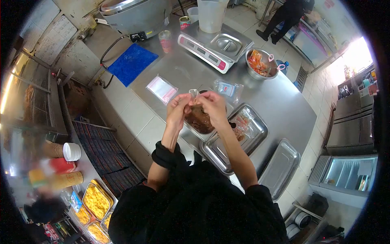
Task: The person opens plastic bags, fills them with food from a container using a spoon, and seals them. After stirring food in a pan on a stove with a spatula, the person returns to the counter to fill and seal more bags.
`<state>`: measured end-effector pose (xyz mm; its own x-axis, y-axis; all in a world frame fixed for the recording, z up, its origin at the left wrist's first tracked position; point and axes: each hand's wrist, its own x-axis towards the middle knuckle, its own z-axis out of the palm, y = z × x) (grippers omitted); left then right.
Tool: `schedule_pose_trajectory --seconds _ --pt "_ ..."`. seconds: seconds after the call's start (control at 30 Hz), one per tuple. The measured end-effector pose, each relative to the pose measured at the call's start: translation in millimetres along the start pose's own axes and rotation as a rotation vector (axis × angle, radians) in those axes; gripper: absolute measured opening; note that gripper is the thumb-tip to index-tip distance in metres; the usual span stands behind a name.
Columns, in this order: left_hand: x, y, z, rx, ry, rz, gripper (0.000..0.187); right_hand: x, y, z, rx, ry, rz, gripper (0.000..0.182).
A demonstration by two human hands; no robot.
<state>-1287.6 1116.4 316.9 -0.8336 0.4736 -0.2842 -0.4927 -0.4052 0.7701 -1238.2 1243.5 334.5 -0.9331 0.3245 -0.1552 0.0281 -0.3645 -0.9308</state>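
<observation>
Black sleeves, left hand (177, 109) and right hand (213, 106) pinching small bag (196, 110), steel counter (280, 105), tiled kitchen floor (325, 85)

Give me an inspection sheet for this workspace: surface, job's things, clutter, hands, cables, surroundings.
Surface: stainless steel counter, bare metal at the right part.
Job's things: small clear bag pinched at its top; tray of brown food beneath; tray with filled packets; empty tray.
Clutter: digital scale bearing a plastic jug; metal bowl; stack of clear bags; blue cloth; two cans.
Hands: left hand and right hand both in a grip on the bag.
Cables: black cable beside the large cooker.
Surroundings: another person on tiled floor; yellow food trays lower left.
</observation>
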Motion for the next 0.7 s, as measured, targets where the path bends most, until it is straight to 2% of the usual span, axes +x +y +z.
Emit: schedule_pose_trajectory --seconds 0.03,0.07,0.1,0.17,0.23,0.3,0.33,0.37,0.4,0.43,0.47,0.5,0.57,0.6,0.67,0.7 --pt "8.4 -6.4 -1.3 0.233 0.092 0.144 0.01 2.3 -0.3 -1.2 0.0 0.002 0.003 0.009" --pt "14.3 -7.1 1.6 0.466 0.182 0.29 0.007 6.4 -1.0 -3.8 -0.384 0.106 -0.205 0.009" --pt "19.1 -6.6 2.9 0.466 0.182 0.291 0.007 10.4 -1.0 -6.3 -0.769 0.21 -0.414 0.01" --pt "22.6 -3.9 6.2 1.218 0.243 0.612 0.012 18.6 5.4 -10.1 -0.89 0.218 -0.445 0.012" --pt "22.7 2.5 12.1 1.263 0.26 0.629 0.016 25.6 5.7 -14.8 -1.013 0.222 -0.491 0.014" --pt "21.2 13.0 16.2 1.313 0.274 0.642 0.021 23.5 -10.8 -11.9 -0.883 0.209 -0.538 0.013" --pt "21.0 20.7 14.9 1.182 0.152 0.827 0.022 22.9 -19.5 -11.3 -0.882 0.207 -0.544 0.013" --pt "20.9 26.6 15.9 1.04 0.027 1.004 0.022 21.6 -30.0 -11.3 -0.636 0.171 -0.375 0.013" --pt "17.2 28.7 18.2 1.042 0.026 1.007 0.022 17.9 -42.9 -10.0 -0.388 0.133 -0.205 0.013" --pt "10.1 29.0 20.0 0.924 -0.096 0.926 0.02 5.0 -67.6 -4.0 -0.26 0.071 -0.072 0.011" --pt "3.3 29.1 21.7 0.865 -0.154 0.886 0.019 0.4 -74.5 -4.4 -0.258 0.067 -0.075 0.011" --pt "-3.5 29.1 23.4 0.807 -0.209 0.845 0.018 -2.9 -78.4 -5.9 -0.233 0.012 -0.107 0.011" --pt "-16.0 29.0 28.5 0.457 -0.191 0.53 0.013 -14.3 -85.5 -2.3 -0.207 -0.042 -0.135 0.012" --pt "-20.4 32.8 31.1 0.456 -0.19 0.529 0.013 -22.1 -89.9 1.2 -0.386 -0.051 -0.415 0.014" --pt "-31.4 41.3 37.4 0.443 -0.232 0.513 0.012 -28.8 -86.2 -3.1 -0.566 -0.056 -0.69 0.018" --pt "-36.3 44.2 40.8 0.443 -0.235 0.51 0.012 -28.0 -78.6 -11.9 -0.554 -0.144 -0.565 0.018"
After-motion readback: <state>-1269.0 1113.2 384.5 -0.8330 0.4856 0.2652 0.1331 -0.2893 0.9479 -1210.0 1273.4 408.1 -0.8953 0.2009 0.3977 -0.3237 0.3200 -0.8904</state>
